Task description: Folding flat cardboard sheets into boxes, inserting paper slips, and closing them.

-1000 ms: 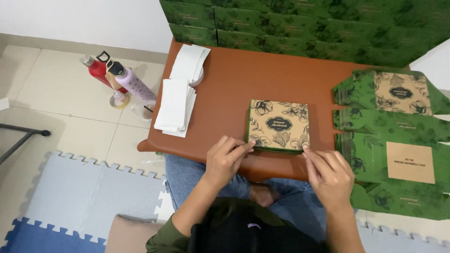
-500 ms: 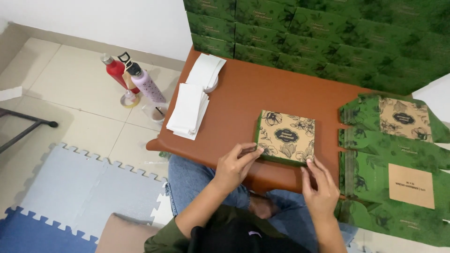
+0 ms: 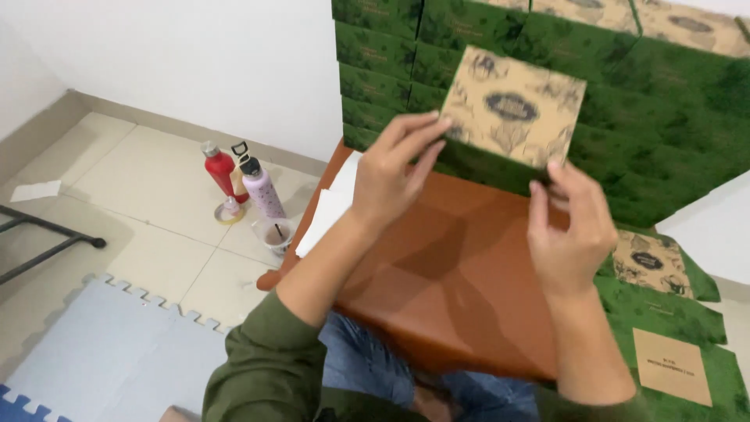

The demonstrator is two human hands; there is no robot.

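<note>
both hands hold 1 assembled box up in the air above the brown table. box: kraft-coloured lid with dark floral print and a dark oval in the middle, green sides. it is tilted, lid facing the camera.

left hand: grasping the box at its left edge, fingers stretched up along the side, fingertips at the upper left corner of the lid.

right hand: grasping the box at its lower right corner, thumb and fingers pinched on the green side wall.

behind the box: stacked wall of green boxes against the white wall, several rows high; the held box overlaps them in view, contact cannot be told.

right of the table: flat unfolded green box blanks with kraft panels, lying overlapped.

far left edge of the table: stack of white paper sheets, partly hidden by the left forearm.

floor, left of the table: red bottle, lilac bottle just beside it, a small cup in front. grey foam mat at lower left.
</note>
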